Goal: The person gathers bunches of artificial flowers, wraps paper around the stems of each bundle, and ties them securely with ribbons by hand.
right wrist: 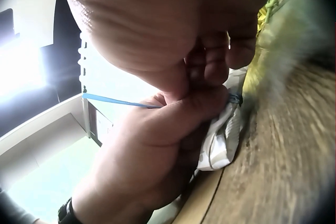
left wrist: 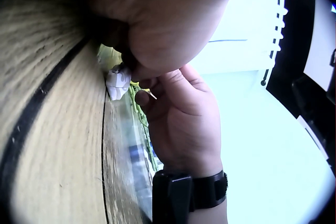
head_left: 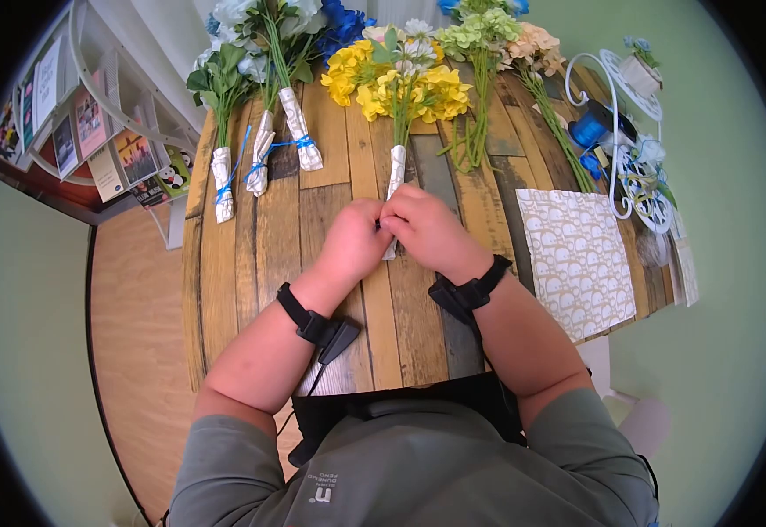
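Note:
A bunch of yellow and white flowers (head_left: 440,98) lies on the table, its stems bound in white patterned paper (head_left: 396,167) that points toward the person. My left hand (head_left: 354,237) and right hand (head_left: 431,230) meet over this wrapped handle, fingertips close together. In the right wrist view a blue ribbon (right wrist: 121,101) runs out from between the pinching fingers, and a turn of it circles the paper wrap (right wrist: 223,142). Both hands pinch the ribbon with curled fingers; most of it is hidden behind them. The paper's lower end shows beneath the hands in the left wrist view.
Wrapped bouquets (head_left: 223,180) tied with blue ribbon lie at the left. Green-stemmed flowers (head_left: 479,97) and peach flowers (head_left: 536,48) lie at the back right. A patterned paper sheet (head_left: 576,263), a blue ribbon spool (head_left: 587,132) and a white metal stand (head_left: 615,176) are at the right.

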The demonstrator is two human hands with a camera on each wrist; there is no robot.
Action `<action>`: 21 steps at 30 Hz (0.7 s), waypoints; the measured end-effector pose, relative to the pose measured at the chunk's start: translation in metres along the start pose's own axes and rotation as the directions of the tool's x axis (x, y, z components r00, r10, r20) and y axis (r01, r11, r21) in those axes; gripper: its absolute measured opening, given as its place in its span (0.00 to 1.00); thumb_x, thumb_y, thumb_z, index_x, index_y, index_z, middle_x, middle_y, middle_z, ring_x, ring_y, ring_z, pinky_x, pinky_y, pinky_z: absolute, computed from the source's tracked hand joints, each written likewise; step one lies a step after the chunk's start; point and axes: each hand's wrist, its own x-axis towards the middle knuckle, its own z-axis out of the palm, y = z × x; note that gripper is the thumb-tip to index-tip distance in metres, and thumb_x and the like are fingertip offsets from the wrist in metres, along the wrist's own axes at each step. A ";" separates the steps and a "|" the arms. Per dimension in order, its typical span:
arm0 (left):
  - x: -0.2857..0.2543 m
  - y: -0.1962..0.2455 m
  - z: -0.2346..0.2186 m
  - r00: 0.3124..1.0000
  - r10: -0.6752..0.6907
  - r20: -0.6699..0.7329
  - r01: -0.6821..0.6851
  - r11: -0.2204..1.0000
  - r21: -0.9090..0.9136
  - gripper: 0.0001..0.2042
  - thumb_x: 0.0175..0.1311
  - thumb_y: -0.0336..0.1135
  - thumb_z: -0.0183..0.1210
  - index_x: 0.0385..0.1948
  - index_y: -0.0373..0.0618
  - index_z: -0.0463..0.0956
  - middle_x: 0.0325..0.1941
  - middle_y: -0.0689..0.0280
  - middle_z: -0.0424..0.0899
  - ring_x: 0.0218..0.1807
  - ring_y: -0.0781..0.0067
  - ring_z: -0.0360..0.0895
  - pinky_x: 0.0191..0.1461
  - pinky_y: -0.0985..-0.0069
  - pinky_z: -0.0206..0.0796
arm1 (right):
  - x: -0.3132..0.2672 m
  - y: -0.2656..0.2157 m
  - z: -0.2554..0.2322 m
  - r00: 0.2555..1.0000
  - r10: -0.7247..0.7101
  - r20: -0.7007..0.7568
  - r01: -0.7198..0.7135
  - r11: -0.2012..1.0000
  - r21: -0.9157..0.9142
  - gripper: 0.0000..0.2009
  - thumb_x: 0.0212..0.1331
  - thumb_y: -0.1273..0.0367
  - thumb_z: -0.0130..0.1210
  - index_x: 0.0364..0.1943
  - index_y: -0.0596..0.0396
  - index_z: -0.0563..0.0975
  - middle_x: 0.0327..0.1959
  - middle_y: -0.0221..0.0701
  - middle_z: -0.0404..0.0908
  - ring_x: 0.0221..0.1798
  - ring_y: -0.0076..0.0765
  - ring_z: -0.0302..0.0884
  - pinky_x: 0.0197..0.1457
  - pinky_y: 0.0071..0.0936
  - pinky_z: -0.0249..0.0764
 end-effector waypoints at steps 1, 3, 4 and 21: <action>0.000 0.003 -0.001 0.999 -0.043 0.000 0.043 0.999 -0.025 0.06 0.58 0.30 0.64 0.35 0.39 0.82 0.33 0.51 0.83 0.39 0.47 0.80 0.44 0.61 0.72 | 0.000 0.000 0.002 1.000 -0.012 -0.029 0.013 1.000 0.006 0.04 0.60 0.73 0.58 0.36 0.59 0.80 0.34 0.38 0.78 0.37 0.51 0.78 0.42 0.40 0.75; 0.001 0.004 -0.001 0.997 -0.083 0.000 0.083 0.995 -0.051 0.06 0.59 0.30 0.63 0.35 0.38 0.82 0.33 0.51 0.82 0.38 0.47 0.80 0.45 0.61 0.72 | 0.000 0.003 0.005 0.998 -0.027 -0.058 0.027 1.000 0.010 0.04 0.61 0.73 0.57 0.37 0.60 0.78 0.34 0.39 0.78 0.36 0.52 0.77 0.41 0.40 0.74; 0.001 0.000 0.000 0.998 -0.069 -0.005 0.069 0.997 -0.028 0.06 0.60 0.30 0.63 0.34 0.38 0.81 0.33 0.50 0.82 0.38 0.47 0.80 0.44 0.61 0.72 | 0.001 0.006 0.005 0.997 -0.009 -0.082 0.013 0.999 0.040 0.04 0.62 0.74 0.56 0.37 0.60 0.78 0.33 0.38 0.78 0.35 0.49 0.78 0.41 0.39 0.75; -0.008 0.027 -0.022 0.980 -0.198 0.027 0.197 0.980 0.019 0.26 0.61 0.25 0.60 0.63 0.42 0.65 0.34 0.54 0.85 0.38 0.49 0.84 0.44 0.61 0.75 | 0.011 0.016 0.022 0.932 0.352 -0.091 -0.320 0.913 0.252 0.07 0.68 0.70 0.52 0.36 0.61 0.76 0.27 0.38 0.81 0.29 0.36 0.79 0.33 0.34 0.73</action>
